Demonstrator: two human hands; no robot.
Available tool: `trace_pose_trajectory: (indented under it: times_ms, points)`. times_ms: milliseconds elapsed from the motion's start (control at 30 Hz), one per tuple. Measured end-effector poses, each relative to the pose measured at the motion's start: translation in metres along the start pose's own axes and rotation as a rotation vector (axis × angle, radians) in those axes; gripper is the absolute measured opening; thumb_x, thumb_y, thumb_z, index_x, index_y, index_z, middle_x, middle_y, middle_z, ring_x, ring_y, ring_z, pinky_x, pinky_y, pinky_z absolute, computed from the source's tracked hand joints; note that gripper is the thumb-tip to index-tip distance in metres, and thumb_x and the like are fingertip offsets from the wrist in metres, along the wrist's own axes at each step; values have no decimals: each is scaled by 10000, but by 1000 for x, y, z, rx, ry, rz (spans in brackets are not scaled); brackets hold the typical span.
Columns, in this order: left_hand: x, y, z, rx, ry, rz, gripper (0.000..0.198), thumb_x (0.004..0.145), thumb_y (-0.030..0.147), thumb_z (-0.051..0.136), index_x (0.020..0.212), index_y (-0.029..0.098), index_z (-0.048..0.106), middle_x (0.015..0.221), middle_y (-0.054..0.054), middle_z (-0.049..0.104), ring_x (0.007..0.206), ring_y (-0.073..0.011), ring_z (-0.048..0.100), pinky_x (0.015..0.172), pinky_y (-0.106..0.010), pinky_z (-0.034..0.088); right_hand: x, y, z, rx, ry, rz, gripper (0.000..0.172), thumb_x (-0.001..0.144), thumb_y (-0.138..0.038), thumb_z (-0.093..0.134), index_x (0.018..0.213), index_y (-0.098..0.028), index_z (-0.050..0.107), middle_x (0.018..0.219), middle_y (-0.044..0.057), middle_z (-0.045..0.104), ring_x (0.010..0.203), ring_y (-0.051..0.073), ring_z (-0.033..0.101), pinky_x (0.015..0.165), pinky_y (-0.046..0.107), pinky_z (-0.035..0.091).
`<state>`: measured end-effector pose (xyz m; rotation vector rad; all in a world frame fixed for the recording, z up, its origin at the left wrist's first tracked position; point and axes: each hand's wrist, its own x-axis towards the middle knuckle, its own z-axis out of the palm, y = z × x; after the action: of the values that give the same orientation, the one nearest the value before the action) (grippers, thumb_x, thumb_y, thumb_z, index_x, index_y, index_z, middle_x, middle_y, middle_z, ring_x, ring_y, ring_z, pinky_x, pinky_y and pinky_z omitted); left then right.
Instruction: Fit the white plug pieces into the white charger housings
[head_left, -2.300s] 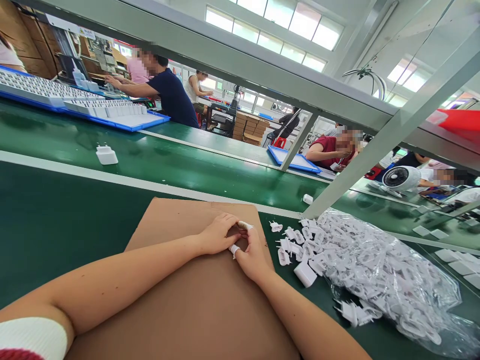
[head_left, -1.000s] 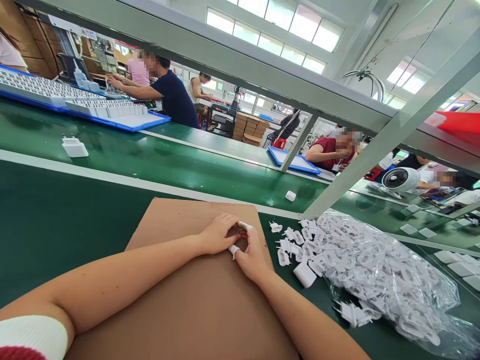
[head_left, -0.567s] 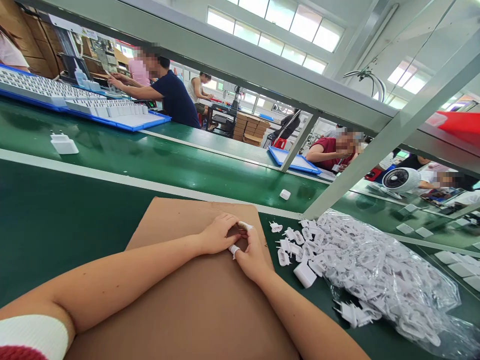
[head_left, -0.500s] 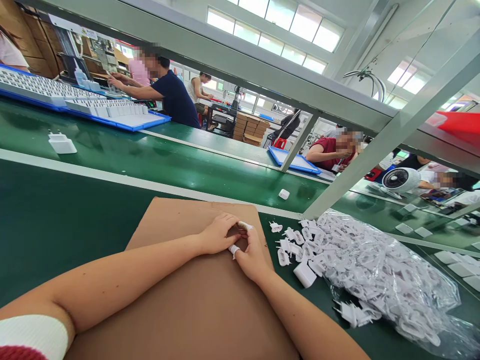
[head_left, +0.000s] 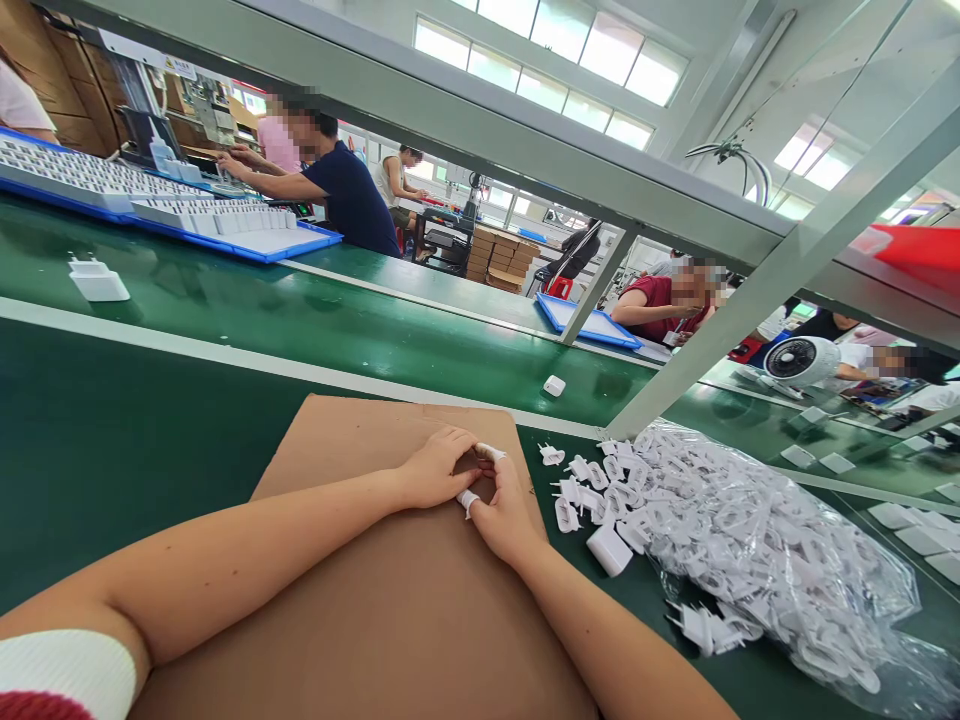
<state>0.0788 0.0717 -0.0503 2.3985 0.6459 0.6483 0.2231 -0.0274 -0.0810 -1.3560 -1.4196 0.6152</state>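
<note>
My left hand (head_left: 433, 468) and my right hand (head_left: 507, 512) rest together on a brown cardboard sheet (head_left: 352, 440). Both have curled fingers that touch each other, with nothing visible in them. White finger cots cover my right thumb and forefinger. Just right of my right hand lie loose white plug parts (head_left: 589, 492) and a white charger body (head_left: 609, 549). Behind them a clear bag (head_left: 757, 545) is heaped with several more plug parts.
Beyond the cardboard runs a green conveyor belt (head_left: 337, 330) carrying a white charger (head_left: 97, 281) at far left and a small white piece (head_left: 554, 385). A slanted metal post (head_left: 750, 300) rises at the right. Blue trays (head_left: 247, 240) and seated people are across the belt.
My hands have not moved. The white charger and the small white piece on the belt have travelled leftward.
</note>
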Motion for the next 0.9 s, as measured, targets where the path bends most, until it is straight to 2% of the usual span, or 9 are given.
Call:
trace_pose_trajectory:
  times_ms: [533,667,767,833,900]
  points:
    - [0,0,0,26,-6,0,211,918,270,627,1115,198,646,1186,-87,651,1144,-277,547,1027,-456,435,-1,1,0,-5,-28,-5,574,769,-165,654,1319,-225,503,1339,112,557,1241,264,571,1116,487,475]
    - [-1,0,0,34,-13,1,248,920,268,621,1157,197,636,1209,-94,650,1167,-280,550,1050,-463,435,3,-5,-12,-51,-48,27,564,788,-220,666,1329,-240,511,1325,99,573,1203,249,596,1088,459,500]
    - [-1,-1,-1,36,-29,3,268,935,270,598,1191,199,631,1246,-91,645,1212,-275,538,1096,-467,417,11,-11,-36,-345,36,-18,572,821,-241,643,1374,-210,503,1334,131,571,1256,283,555,1113,491,460]
    - [-2,-1,-1,43,-47,7,250,943,283,588,1172,200,644,1257,-88,641,1235,-274,527,1115,-468,408,17,-14,-55,-691,118,-43,592,820,-205,633,1395,-150,507,1397,190,528,1391,361,431,1173,556,356]
    - [-2,0,-2,50,-62,6,235,942,291,587,1148,201,655,1262,-85,638,1241,-274,524,1122,-472,405,21,-13,-71,-1032,158,39,618,793,-166,656,1392,-92,525,1469,250,463,1466,459,301,1189,624,259]
